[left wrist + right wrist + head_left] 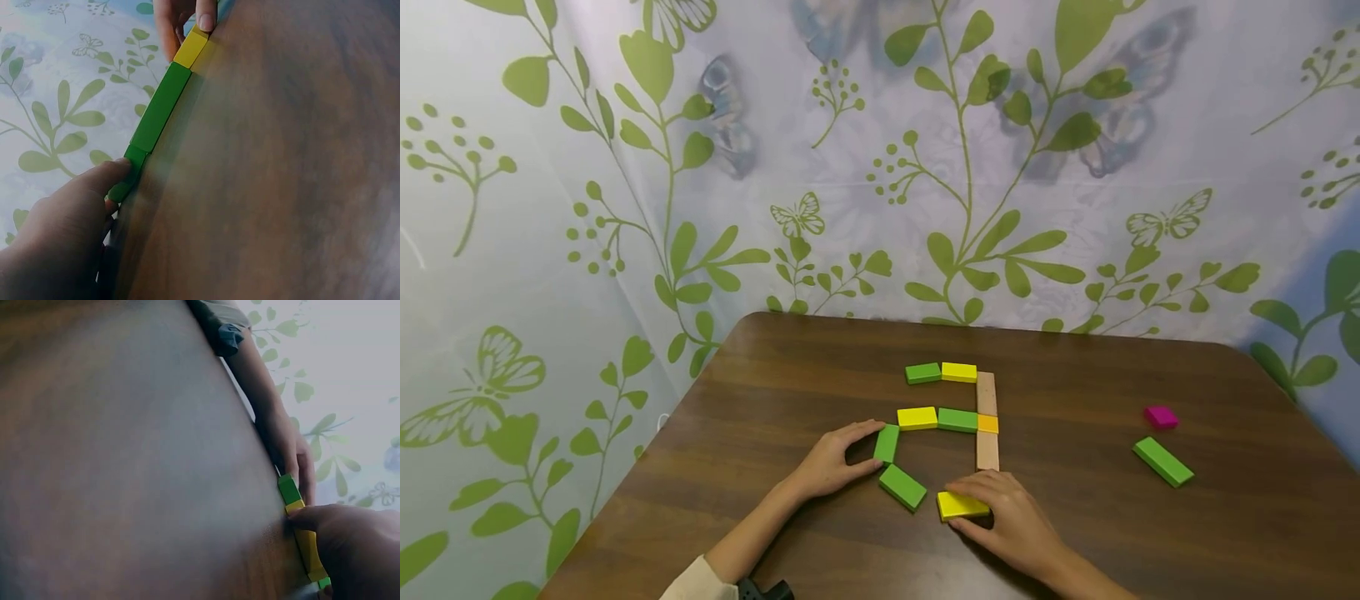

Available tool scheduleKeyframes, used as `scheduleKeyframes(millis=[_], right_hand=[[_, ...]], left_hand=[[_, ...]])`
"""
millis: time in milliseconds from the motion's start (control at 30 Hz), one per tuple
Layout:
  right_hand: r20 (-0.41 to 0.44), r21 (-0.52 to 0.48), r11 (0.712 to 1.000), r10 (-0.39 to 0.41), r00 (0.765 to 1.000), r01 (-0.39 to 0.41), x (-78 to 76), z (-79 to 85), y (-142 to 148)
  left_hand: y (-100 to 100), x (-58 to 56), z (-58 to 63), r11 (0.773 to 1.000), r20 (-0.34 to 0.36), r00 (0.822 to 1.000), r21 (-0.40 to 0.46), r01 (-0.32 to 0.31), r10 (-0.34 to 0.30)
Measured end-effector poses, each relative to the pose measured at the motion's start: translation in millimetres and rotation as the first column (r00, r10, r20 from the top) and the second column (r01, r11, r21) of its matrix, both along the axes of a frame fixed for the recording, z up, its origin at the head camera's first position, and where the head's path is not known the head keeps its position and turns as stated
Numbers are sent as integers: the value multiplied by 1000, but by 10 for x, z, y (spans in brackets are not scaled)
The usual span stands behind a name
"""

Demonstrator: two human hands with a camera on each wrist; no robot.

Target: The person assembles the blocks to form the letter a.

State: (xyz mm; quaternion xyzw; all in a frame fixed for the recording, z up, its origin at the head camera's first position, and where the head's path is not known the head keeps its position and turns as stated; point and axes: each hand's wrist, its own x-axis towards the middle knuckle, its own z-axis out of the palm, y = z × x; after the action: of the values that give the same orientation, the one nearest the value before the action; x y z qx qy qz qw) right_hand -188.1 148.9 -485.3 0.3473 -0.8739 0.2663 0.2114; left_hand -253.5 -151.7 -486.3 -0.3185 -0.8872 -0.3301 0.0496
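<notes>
My left hand pinches a green block between thumb and fingers, one at each end of it. Just below that block lies a second green block, set at a slant. On the right, my right hand grips a yellow block, its thumb on the near side and fingers on the far side. In the left wrist view the left thumb lies against the held green block. The right wrist view shows the right thumb on the yellow block, whose other side the hand hides.
Behind the hands, a yellow block and a green block form a row. Farther back lie a green block and a yellow block. Plain wooden blocks and an orange block make a column. Right: magenta block, green block.
</notes>
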Motion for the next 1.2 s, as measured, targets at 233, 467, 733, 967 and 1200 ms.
scheduleKeyframes(millis=[233,467,733,967,1200], right_hand=[[-11,-10,1000,18,1000,-18,-18,-6,-26],[13,-1,999,36,999,-36,-24,-2,-39],[-8,1,998,55,998,-55,-53,1,-78],[-11,-5,997,77,997,-77,-55,1,-93],[-24,-11,996,86,996,-86,-66,41,-75]], left_hand=[[-12,-13,2,1000,28,1000,-1,-4,4],[-13,-17,-3,1000,33,999,-10,-9,9],[-10,-14,-9,1000,14,1000,-10,-6,6],[-16,-7,5,1000,37,999,-24,-18,19],[-14,5,27,1000,42,999,-17,-25,25]])
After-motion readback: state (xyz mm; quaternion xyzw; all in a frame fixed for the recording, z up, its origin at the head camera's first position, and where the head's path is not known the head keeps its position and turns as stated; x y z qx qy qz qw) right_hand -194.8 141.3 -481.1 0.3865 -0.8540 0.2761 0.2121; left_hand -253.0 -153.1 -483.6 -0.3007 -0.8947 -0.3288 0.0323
